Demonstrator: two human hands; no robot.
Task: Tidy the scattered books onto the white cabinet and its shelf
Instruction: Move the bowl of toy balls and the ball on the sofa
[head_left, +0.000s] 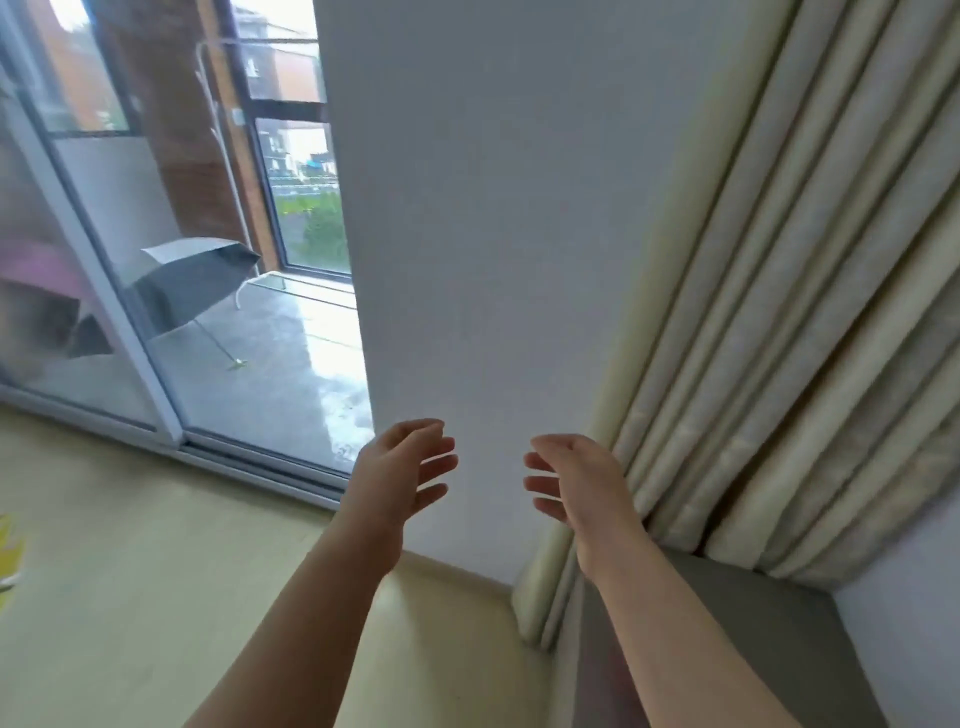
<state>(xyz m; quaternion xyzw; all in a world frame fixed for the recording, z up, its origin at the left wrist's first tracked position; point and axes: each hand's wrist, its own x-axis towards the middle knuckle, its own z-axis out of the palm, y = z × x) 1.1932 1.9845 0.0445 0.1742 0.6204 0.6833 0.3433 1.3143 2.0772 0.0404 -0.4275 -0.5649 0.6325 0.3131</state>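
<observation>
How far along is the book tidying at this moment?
Nothing can be judged done: no books or white cabinet are in view. Nothing is in hand; the left hand and right hand are open and empty before the wall. What remains is out of frame.

Place: a home, probably a living room or bedroom
Curtain: cream pleated curtain (769, 291) hanging to the floor
Door: sliding glass door (171, 322) onto a balcony
Balcony: open grey umbrella (195, 283) on wet tiles
Floor: pale indoor floor (156, 597)

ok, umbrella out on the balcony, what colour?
Dark grey umbrella, lying open on the balcony floor; head view.
</observation>
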